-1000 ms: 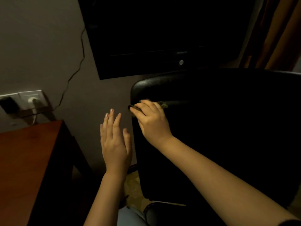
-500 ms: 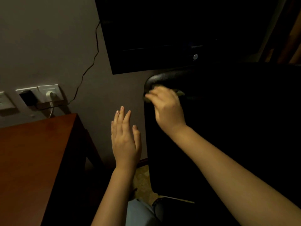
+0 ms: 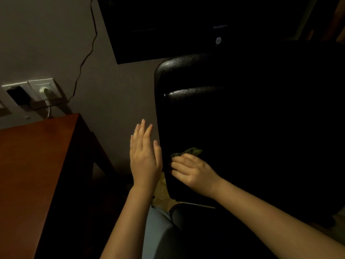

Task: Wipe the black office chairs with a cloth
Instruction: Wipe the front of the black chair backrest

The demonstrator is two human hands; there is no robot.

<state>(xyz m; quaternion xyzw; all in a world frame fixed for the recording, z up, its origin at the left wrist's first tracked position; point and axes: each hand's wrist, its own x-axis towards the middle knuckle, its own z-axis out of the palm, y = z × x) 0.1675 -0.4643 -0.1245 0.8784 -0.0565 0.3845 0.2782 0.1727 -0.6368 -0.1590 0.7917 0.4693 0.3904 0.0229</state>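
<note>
A black office chair (image 3: 233, 113) fills the right half of the head view, its leather backrest facing me in dim light. My right hand (image 3: 192, 171) presses a dark green cloth (image 3: 188, 152) against the lower left part of the backrest, and the cloth pokes out above the fingers. My left hand (image 3: 144, 156) hovers flat with fingers extended just left of the chair's edge, holding nothing. I cannot tell whether it touches the chair.
A reddish-brown wooden desk (image 3: 37, 165) stands at the left. Wall sockets (image 3: 41, 88) with plugs and a trailing cable sit above it. A dark television (image 3: 186, 25) hangs on the wall behind the chair. My knee (image 3: 158, 230) shows at the bottom.
My right hand has slid the cloth from the top left edge of the backrest down to its lower left part. The left hand stays flat beside the chair.
</note>
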